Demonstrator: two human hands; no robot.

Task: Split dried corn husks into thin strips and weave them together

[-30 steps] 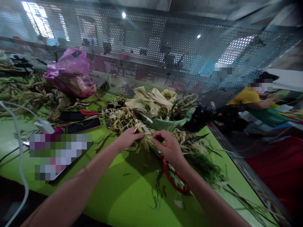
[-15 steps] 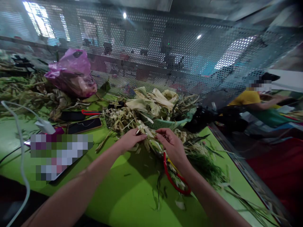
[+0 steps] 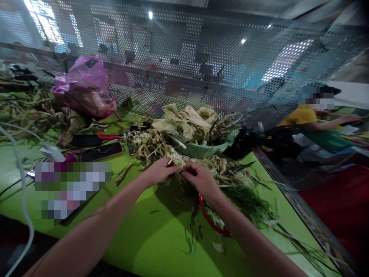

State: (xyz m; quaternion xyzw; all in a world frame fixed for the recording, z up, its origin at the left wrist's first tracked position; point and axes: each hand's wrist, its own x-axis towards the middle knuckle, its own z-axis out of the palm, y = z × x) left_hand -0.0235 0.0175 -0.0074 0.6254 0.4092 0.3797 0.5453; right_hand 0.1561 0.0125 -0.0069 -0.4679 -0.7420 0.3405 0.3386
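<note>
My left hand (image 3: 160, 171) pinches a pale plant strip (image 3: 174, 157) between thumb and fingers, in front of the heap. With its thumb and forefinger pressed together, my right hand (image 3: 200, 179) meets the left thumb at the strip's lower end. Whether it grips the strip itself is too small to make out. Dry cream husks (image 3: 193, 121) fill a green perforated basket (image 3: 198, 151) just behind the hands. Below my right wrist lies a red loop-shaped handle (image 3: 206, 215), partly covered by the forearm.
Dry trimmings (image 3: 147, 144) and green feathery leaves (image 3: 250, 204) lie on the green table (image 3: 161, 246). At left are a phone (image 3: 100, 152), a white charger (image 3: 53, 154) with its cable, and a pink plastic bag (image 3: 85, 88). A person in yellow (image 3: 300, 117) works at right.
My right hand has moved left and slightly down, so its fingertips now meet my left thumb. My left hand has barely moved. The view has shifted slightly.
</note>
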